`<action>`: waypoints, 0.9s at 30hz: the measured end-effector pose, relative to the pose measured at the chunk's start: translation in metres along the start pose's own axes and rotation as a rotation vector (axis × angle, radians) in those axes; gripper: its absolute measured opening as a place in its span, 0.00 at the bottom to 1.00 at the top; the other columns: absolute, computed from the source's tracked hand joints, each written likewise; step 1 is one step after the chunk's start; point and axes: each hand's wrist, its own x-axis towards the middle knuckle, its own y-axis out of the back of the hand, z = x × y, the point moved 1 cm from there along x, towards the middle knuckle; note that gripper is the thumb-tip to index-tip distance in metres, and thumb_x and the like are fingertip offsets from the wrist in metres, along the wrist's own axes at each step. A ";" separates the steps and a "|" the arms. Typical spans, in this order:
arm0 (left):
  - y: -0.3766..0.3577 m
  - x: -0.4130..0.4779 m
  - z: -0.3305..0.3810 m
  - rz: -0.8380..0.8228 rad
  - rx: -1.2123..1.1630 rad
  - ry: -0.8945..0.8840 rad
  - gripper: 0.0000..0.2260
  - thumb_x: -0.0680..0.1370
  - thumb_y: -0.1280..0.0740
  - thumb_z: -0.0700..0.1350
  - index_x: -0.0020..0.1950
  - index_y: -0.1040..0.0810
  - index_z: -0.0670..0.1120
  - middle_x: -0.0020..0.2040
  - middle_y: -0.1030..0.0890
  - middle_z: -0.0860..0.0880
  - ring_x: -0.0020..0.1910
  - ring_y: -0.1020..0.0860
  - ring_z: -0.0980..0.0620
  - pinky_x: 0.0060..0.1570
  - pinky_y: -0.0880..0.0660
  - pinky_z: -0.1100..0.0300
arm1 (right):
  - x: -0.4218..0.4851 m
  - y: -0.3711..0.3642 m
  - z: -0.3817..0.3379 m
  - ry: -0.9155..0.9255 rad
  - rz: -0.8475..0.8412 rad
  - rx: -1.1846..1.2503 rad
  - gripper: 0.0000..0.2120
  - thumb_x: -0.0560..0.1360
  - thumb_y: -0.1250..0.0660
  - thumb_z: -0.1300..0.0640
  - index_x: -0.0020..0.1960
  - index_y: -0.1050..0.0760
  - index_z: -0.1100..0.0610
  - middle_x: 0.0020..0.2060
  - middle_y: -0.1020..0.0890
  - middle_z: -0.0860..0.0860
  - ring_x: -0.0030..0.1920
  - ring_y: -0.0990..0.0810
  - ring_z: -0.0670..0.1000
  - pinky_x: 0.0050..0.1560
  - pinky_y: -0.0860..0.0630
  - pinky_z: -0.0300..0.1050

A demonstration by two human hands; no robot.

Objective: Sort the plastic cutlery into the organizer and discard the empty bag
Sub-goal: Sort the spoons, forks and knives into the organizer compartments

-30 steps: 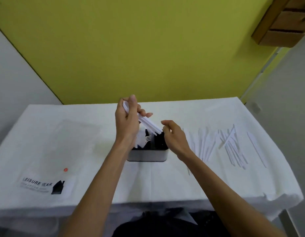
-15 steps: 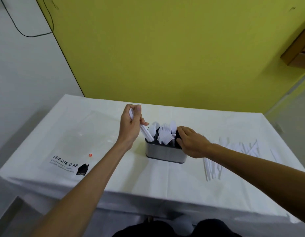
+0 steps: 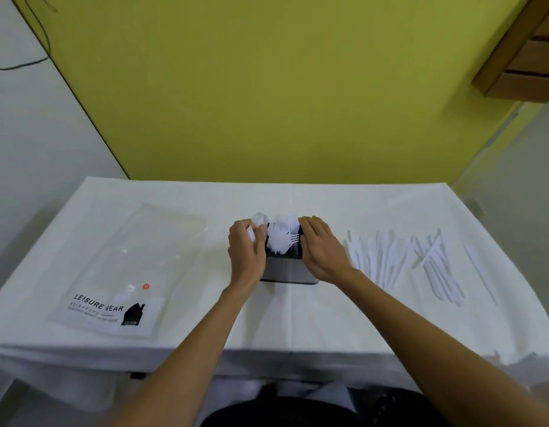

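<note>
At table centre, both hands flank the organizer.
Left hand at 9 o'clock clamps white cutlery; right hand at 3 o'clock presses flat, fingers together; bag far left.

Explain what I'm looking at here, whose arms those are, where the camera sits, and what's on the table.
The camera is worn on a person's head, looking down at their own bare arms. On the white-covered table stands a metal organizer holding white plastic cutlery. The left hand grips white pieces at its left end; the right hand rests on its right end. More loose cutlery lies to the right. A clear plastic bag, printed with black lettering, lies flat on the left.
</note>
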 end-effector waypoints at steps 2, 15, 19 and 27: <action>-0.002 -0.004 -0.002 -0.023 0.028 -0.026 0.08 0.83 0.40 0.51 0.57 0.34 0.48 0.54 0.29 0.52 0.54 0.27 0.47 0.53 0.26 0.45 | -0.001 -0.002 0.001 -0.004 0.025 0.014 0.29 0.80 0.59 0.48 0.74 0.36 0.61 0.70 0.29 0.54 0.73 0.35 0.59 0.72 0.34 0.54; 0.009 0.000 0.037 0.090 0.160 -0.237 0.16 0.75 0.30 0.47 0.61 0.24 0.43 0.68 0.28 0.43 0.69 0.31 0.45 0.65 0.33 0.46 | -0.005 -0.002 -0.004 -0.029 0.105 0.273 0.23 0.83 0.51 0.51 0.71 0.30 0.59 0.70 0.28 0.54 0.73 0.34 0.55 0.73 0.36 0.52; -0.028 -0.008 0.087 -0.008 0.063 -0.424 0.08 0.76 0.32 0.40 0.55 0.21 0.43 0.68 0.28 0.44 0.70 0.29 0.47 0.68 0.33 0.57 | -0.031 0.002 0.028 -0.130 0.192 0.361 0.19 0.83 0.50 0.50 0.71 0.30 0.52 0.68 0.25 0.47 0.69 0.30 0.48 0.68 0.32 0.45; -0.128 -0.041 0.110 -0.565 -0.088 -0.221 0.11 0.79 0.39 0.36 0.50 0.20 0.48 0.59 0.22 0.52 0.61 0.24 0.59 0.61 0.29 0.65 | -0.097 0.011 0.117 -0.457 0.252 0.194 0.13 0.80 0.41 0.53 0.62 0.24 0.49 0.56 0.18 0.46 0.57 0.22 0.50 0.53 0.23 0.47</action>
